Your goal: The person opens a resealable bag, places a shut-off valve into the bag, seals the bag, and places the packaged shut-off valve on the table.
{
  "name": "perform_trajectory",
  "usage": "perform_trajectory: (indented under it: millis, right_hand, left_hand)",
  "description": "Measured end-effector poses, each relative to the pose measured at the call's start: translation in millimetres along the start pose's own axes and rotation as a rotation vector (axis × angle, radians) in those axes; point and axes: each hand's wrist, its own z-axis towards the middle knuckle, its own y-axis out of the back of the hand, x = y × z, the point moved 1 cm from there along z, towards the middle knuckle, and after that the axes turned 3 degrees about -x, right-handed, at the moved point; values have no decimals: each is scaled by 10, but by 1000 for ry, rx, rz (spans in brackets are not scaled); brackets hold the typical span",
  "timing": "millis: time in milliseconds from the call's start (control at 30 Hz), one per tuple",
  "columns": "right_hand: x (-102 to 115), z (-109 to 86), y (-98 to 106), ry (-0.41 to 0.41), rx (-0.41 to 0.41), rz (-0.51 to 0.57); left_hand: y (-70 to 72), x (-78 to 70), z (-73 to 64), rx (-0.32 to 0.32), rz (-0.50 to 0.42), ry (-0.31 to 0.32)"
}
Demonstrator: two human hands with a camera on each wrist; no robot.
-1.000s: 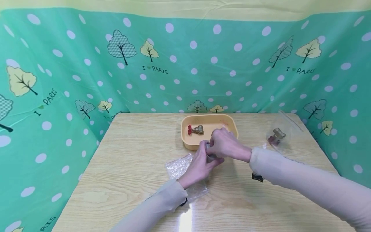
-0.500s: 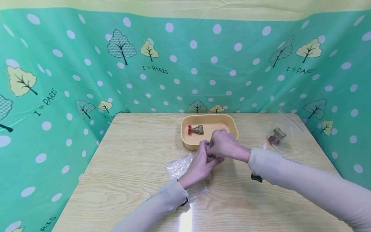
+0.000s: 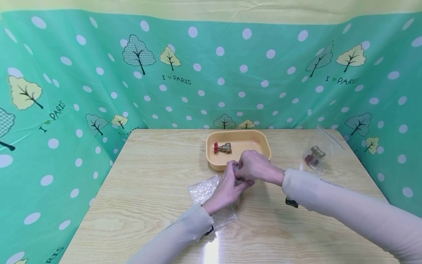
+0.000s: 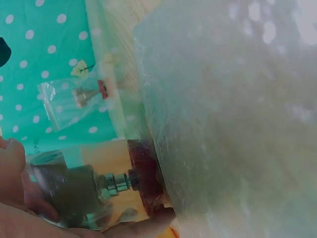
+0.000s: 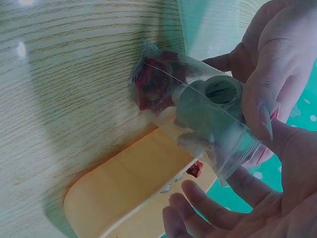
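Close to the near side of the tray, both hands work on a clear zip bag point(image 5: 158, 116) that contains a gate valve point(image 5: 210, 106) with a dark red handwheel point(image 5: 153, 82). The left hand point(image 3: 227, 187) grips the bag and valve; its thumb lies along the bag in the right wrist view. At the bag's mouth the right hand point(image 3: 258, 168) pinches the plastic edge, its other fingers point(image 5: 198, 206) loosely bent. From the head view, the hands mostly cover this valve. The left wrist view shows the valve point(image 4: 69, 188) through the plastic.
Behind the hands stands a yellow-orange tray point(image 3: 212, 161) with a loose brass valve point(image 3: 225, 148) inside, its handwheel red. Another bagged valve point(image 3: 315, 153) lies at the right of the wooden table point(image 3: 138, 205). A bubble-wrap sheet point(image 3: 203, 189) lies beneath the left forearm.
The right hand has shifted slightly down towards the person at the bag's mouth. The left hand stays in place, and the tray, bubble wrap and other bag have not moved.
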Motion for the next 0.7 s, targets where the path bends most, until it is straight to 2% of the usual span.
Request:
perform_trajectory:
  millis: [100,300,533,600,700]
  right_hand:
    - [0,-11,13,7,18,4]
    - [-2,-69,132,76,18,29]
    - [-27,-198,241,226,44,102]
    - [-46,-254,257,238,56,131]
    - [-74,-344,266,237,50,153]
  left_hand:
    - [14,13,8,14,-20,8]
    - [94,58,37,76,-62,78]
    - [385,141,73,238,-92,92]
    - [477,145,81,286,-90,91]
    - [584,143,99,322,-79,82]
